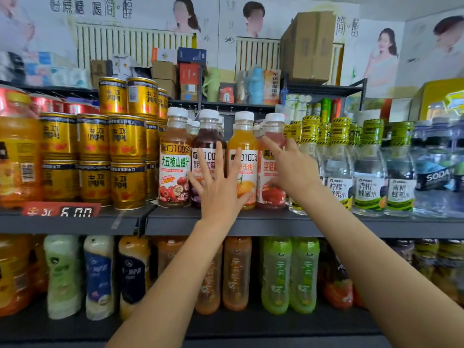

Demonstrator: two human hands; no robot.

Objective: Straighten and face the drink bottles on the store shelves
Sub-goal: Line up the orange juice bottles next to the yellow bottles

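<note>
Head view: four white-capped juice bottles stand in a row on the grey shelf (pixel 251 223) — brown-red (pixel 175 156), dark purple (pixel 207 136), orange (pixel 244 144), pink (pixel 272 194). The left hand (pixel 219 189), fingers spread straight, hovers before the purple and orange bottles. The right hand (pixel 295 169), index finger extended, touches the pink bottle — gripping nothing.

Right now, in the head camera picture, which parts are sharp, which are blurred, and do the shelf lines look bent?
Head view: the white-capped juice bottles at centre are sharp and their labels readable; the green plastic bottles on the lower shelf and the orange jug at the left edge are blurred; the grey shelf edge bows from wide-angle distortion.
</note>
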